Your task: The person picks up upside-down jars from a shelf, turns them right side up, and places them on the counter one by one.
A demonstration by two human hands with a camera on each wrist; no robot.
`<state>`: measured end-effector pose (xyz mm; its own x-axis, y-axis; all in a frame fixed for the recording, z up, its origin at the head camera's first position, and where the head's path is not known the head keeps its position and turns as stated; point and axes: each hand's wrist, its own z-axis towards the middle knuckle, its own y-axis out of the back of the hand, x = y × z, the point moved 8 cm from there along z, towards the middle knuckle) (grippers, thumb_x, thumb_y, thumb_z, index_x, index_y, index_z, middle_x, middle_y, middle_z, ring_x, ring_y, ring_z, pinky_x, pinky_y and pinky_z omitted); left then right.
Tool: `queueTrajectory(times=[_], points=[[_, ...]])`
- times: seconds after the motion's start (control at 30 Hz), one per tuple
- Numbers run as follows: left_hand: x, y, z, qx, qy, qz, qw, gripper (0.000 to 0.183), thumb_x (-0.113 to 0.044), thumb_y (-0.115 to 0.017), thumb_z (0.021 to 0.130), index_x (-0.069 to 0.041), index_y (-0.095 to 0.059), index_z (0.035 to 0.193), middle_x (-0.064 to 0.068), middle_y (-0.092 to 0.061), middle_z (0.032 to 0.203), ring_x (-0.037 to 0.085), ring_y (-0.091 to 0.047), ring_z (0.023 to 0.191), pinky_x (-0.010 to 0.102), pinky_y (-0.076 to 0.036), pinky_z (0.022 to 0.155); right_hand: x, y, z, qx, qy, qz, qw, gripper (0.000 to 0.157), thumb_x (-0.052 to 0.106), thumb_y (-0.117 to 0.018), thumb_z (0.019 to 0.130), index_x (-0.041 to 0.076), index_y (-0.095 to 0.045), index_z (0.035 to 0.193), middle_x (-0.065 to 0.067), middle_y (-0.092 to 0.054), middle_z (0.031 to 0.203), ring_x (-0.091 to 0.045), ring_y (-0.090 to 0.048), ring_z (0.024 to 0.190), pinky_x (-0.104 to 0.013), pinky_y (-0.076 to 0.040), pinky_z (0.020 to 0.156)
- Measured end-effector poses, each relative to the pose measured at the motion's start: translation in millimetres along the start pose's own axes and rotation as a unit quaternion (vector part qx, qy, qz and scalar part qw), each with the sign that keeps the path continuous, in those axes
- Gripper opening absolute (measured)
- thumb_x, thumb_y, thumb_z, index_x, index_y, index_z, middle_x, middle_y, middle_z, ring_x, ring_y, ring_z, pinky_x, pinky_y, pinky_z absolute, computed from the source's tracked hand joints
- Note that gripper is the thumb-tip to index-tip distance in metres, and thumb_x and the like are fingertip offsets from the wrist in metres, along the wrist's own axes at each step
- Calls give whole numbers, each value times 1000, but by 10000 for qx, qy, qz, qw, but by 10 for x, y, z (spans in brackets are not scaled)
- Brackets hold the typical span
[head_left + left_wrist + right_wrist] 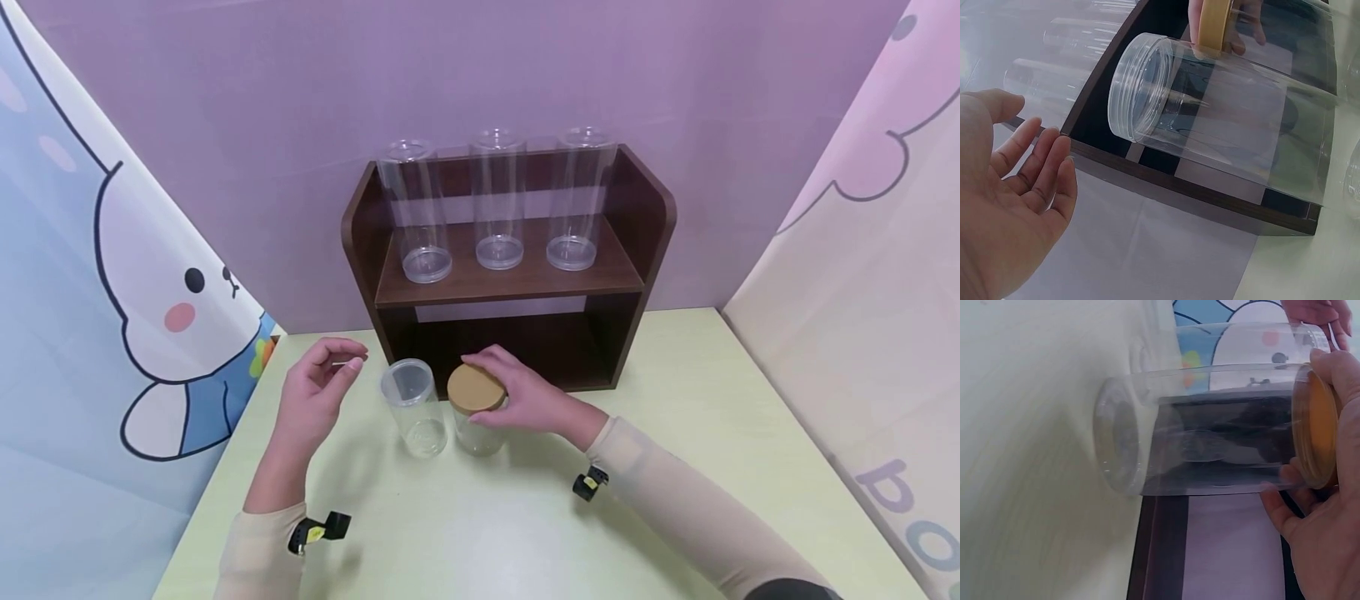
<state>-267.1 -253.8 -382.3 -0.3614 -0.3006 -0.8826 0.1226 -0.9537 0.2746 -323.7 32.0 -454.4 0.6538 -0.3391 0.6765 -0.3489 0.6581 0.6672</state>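
On the table stand two clear jars side by side in front of a dark brown shelf. My right hand [521, 396] grips the jar with the tan lid [477, 389] around its top, thumb on one side and fingers on the other. In the right wrist view this jar's clear body [1216, 437] looks see-through, with no contents visible. Left of it is the jar with a translucent rim [408, 383], apart from both hands. My left hand [315, 387] hovers to its left, fingers loosely bent, holding nothing; the left wrist view shows the palm [1016, 212] bare.
Three tall clear cylinders [498, 200] stand on the upper level of the brown shelf [510, 287]. Behind is a purple cloth backdrop [300, 100], with printed cloths at the left [180, 275] and right [877, 333]. The pale green table [465, 533] lies underneath.
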Motion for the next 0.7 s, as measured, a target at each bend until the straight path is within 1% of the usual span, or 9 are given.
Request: queueTrajectory(times=[0.23, 0.37, 0.6, 0.7], points=[[22, 16, -2, -20, 2, 128, 9999, 27, -18, -65, 114, 1, -65, 133, 5, -68, 129, 16, -67, 120, 18, -56, 101, -7, -4, -15, -60, 16, -19, 10000, 90, 31, -98, 87, 19, -53, 164, 2, -51, 148, -15, -58, 129, -39, -55, 110], [28, 18, -1, -34, 8, 123, 9999, 27, -18, -65, 114, 1, -65, 133, 6, -69, 129, 16, -67, 119, 18, -56, 100, -11, -4, -17, -80, 24, 9, 10000, 90, 31, -98, 87, 19, -53, 164, 3, -51, 148, -15, -59, 128, -39, -55, 110], [51, 16, 16, -86, 62, 81, 9999, 26, -17, -65, 114, 1, -66, 133, 3, -69, 128, 17, -68, 119, 18, -56, 101, 0, -7, -13, -61, 50, 57, 10000, 90, 30, -98, 87, 19, -53, 164, 2, -52, 148, -16, -59, 128, -40, -55, 110], [59, 15, 29, -116, 79, 77, 9999, 26, -17, -65, 114, 1, -66, 133, 5, -69, 128, 19, -68, 119, 18, -56, 101, 6, -7, -14, -52, 45, 68, 10000, 90, 30, -98, 87, 19, -53, 164, 2, -52, 148, -16, -59, 128, -40, -55, 110]])
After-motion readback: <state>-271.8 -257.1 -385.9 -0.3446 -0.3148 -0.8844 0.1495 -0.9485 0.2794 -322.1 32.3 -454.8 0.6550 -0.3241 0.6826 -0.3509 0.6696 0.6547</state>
